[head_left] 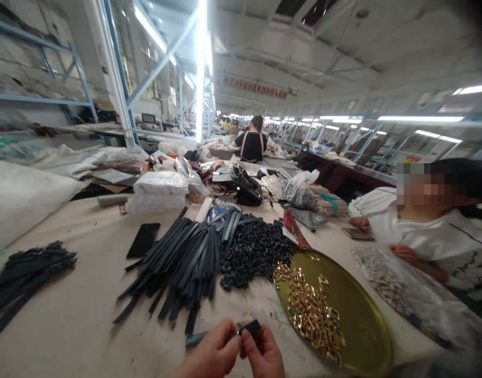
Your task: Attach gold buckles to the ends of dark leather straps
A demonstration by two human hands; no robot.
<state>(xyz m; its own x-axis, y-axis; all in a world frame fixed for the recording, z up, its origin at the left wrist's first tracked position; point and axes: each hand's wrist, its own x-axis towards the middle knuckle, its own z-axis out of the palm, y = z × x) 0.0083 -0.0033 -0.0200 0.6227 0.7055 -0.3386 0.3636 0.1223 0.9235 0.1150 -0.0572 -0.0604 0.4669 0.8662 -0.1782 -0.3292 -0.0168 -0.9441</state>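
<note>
Nearest the camera, at the bottom edge, the left hand [214, 353] and right hand [263, 353] meet over the table [83, 315]. Fingers of both are closed, pinching a dark strap [225, 334] between them; its folded end shows at the fingertips and its tail runs left, low over the table. Just right of the hands lies a gold tray [359, 325] with gold buckles [312, 315] heaped on its left half. Beyond the hands, a fanned pile of dark straps [181, 268] lies touching a heap of black loops [254, 252]. A phone [144, 239] lies left of the pile. At right, a seated person in white [433, 236] rests both forearms on the table by a clear bag [406, 294]. Far back, another person [252, 143] sits facing away.
</note>
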